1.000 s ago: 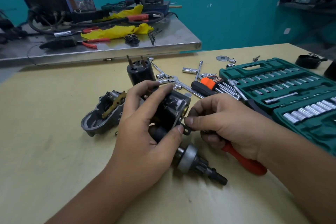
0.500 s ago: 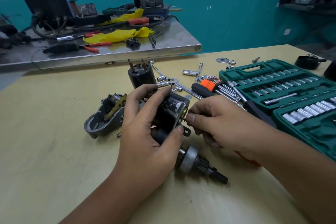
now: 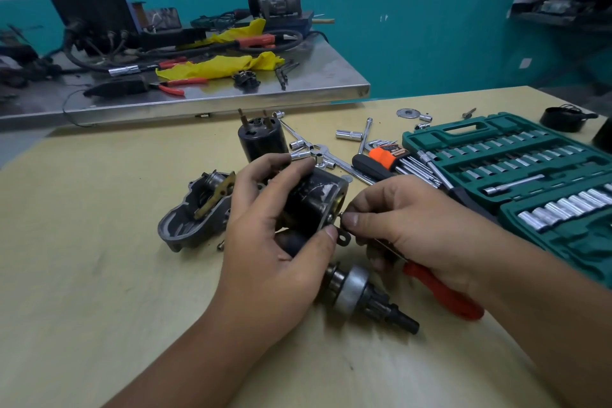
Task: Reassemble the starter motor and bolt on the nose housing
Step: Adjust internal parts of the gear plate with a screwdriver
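We see the left hand (image 3: 281, 252) wrapped around the black motor body (image 3: 314, 200), holding it just above the yellow worktop (image 3: 99, 275). Its fingers (image 3: 261, 172) curl over the top and the thumb presses near the bottom edge. The right hand (image 3: 414, 225) is at the motor's right end. Its fingers (image 3: 352, 219) pinch something tiny there, too small for us to tell what. A red-handled screwdriver (image 3: 443, 295) sticks out from under this hand. The shaft with its gear (image 3: 367, 298) pokes out below the left hand, toward us. The grey nose housing (image 3: 192, 215) lies on the worktop just left of the left hand. A green socket set (image 3: 516, 175) sits open on the right.
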